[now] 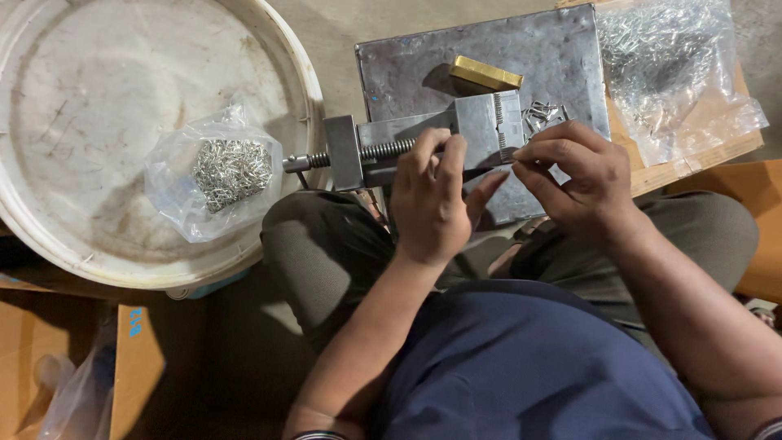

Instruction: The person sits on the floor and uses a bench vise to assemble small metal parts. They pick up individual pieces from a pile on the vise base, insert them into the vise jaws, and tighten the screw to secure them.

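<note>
A big round white lid (269,49), scuffed and stained, fills the upper left, and on it lies a clear bag of small silvery metal pieces (224,171). To its right a grey steel plate (415,65) rests across the seated person's knees, with a short brass-coloured bar (486,74) lying on it near the far edge. Beyond the plate's right side sits a larger clear bag of the same shiny pieces (676,65) on a piece of brown cardboard (692,159). On the plate's near part stands a small steel vise (440,138), its threaded screw pointing left toward the white lid. The left hand (430,200) lies over the vise body, fingers curled on top and thumb stretched right. The right hand (574,179) is pinched shut, thumb and forefinger tips meeting at the vise's ribbed jaw; what they pinch is too small to tell. A little heap of loose metal pieces (544,114) lies just behind that hand
</note>
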### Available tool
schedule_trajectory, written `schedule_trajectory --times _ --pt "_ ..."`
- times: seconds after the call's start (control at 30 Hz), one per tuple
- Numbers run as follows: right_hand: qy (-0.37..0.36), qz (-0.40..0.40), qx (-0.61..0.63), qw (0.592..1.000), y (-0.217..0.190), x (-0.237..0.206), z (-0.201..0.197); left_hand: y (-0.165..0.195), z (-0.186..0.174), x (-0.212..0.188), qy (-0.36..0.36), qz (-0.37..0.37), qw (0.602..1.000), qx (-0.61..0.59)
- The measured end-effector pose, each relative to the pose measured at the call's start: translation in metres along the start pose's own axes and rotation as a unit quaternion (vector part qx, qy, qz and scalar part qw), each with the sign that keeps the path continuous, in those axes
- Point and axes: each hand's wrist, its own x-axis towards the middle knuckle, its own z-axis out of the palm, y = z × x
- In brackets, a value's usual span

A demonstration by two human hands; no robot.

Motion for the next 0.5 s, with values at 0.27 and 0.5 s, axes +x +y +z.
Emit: schedule_trajectory --times 0.27,0.5 --pt "-0.029 -0.023 -0.044 0.998 -0.0013 0.0058 -0.0053 -0.0032 -0.0006 0.0088 -0.023 -0.024 0.999 0.004" --pt "-0.032 -0.034 -0.054 0.997 -0.0030 0.0090 -0.0039 -0.0063 -0.0009 0.0068 -0.030 -0.031 0.999 -0.003"
